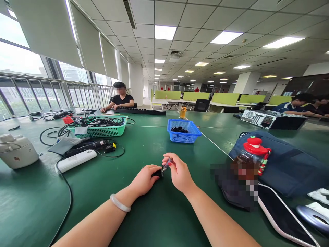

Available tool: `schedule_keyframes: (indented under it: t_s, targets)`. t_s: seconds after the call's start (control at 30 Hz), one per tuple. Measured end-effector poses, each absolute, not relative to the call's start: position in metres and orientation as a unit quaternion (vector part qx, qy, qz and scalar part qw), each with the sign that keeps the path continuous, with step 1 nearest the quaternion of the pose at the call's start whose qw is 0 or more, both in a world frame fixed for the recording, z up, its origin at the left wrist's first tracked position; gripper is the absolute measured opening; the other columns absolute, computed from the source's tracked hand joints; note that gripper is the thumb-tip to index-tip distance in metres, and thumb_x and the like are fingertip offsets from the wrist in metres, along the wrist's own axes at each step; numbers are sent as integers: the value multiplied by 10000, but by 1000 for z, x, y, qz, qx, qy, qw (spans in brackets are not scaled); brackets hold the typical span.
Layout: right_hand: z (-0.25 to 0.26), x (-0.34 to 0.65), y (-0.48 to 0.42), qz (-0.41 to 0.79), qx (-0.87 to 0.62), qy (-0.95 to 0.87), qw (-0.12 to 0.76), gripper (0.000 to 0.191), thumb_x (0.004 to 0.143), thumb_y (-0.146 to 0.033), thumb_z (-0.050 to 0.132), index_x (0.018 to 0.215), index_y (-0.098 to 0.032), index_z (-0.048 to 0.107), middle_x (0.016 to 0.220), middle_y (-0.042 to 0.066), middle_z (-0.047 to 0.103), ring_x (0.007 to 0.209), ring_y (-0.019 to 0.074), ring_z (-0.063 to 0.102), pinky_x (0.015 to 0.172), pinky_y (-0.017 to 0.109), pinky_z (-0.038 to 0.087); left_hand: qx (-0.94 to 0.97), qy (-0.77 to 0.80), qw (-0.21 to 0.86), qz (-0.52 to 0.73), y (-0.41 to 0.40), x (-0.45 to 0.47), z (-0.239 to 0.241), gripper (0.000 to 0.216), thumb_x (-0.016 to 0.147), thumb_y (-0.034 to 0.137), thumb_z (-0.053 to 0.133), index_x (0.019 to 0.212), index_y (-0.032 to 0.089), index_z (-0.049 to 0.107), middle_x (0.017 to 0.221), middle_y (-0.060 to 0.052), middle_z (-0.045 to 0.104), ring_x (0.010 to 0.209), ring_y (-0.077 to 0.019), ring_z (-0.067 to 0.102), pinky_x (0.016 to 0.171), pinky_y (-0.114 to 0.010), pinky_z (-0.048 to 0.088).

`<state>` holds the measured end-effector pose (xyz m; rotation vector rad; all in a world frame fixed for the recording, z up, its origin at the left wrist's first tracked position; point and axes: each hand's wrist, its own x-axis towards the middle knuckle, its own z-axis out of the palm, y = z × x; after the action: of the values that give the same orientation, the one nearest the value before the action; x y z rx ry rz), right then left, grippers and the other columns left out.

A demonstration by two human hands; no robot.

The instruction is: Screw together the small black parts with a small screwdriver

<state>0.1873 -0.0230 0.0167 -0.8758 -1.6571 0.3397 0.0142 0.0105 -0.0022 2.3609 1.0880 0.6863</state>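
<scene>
On the green tabletop, my left hand (pixel 146 179) is closed around a small black part (pixel 157 173), pressing it near the table surface. My right hand (pixel 180 171) pinches a thin, short tool with a translucent purplish handle (pixel 167 162), tilted so that its lower end meets the black part. The exact kind of both things is too small to make out, and fingers cover some of each. Beyond my hands stands a blue plastic basket (pixel 183 138) with several small black pieces (pixel 179 129) inside.
At the left are a green basket (pixel 113 130) of cables, a white power strip (pixel 77 160) and a cream-coloured jug (pixel 17 151). At the right lie a phone (pixel 282 212), a dark bag (pixel 288 161) and a red-lidded bottle (pixel 253 157). A person (pixel 123 99) sits across the table.
</scene>
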Motion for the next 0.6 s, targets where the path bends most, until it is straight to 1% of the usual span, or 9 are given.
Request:
schedule_keyframes:
  t_s: [0.1,0.17,0.47,0.6]
  targets:
    - [19,186,-27,108,-363,-682,625,230,933,-160,389,1078,-242,549,888,42,664,820,174,671,779,335,557,859,382,228,252,10,14,0,401,789,121,560,1160,234,664,1190,-49,661,1114,-218,574,1035,-358,418]
    - [20,185,-29,96,-364,-670,640,218,947,-172,383,1079,-244,540,910,49,669,856,180,671,803,343,552,859,381,230,254,10,14,0,390,784,125,566,1143,231,673,1174,-52,661,1090,-216,581,1020,-349,429]
    - [14,184,-24,116,-376,-693,604,216,934,-157,402,1056,-243,560,923,42,681,860,173,678,797,324,550,857,382,229,260,11,13,-4,421,779,134,586,1185,233,638,1184,-49,652,1086,-214,582,1012,-353,426]
    - [10,181,-21,153,-385,-711,568,214,926,-160,426,1053,-246,577,929,41,682,857,173,677,800,323,553,862,378,219,258,12,13,-5,373,776,128,593,1131,223,655,1159,-46,668,1082,-215,586,999,-344,432]
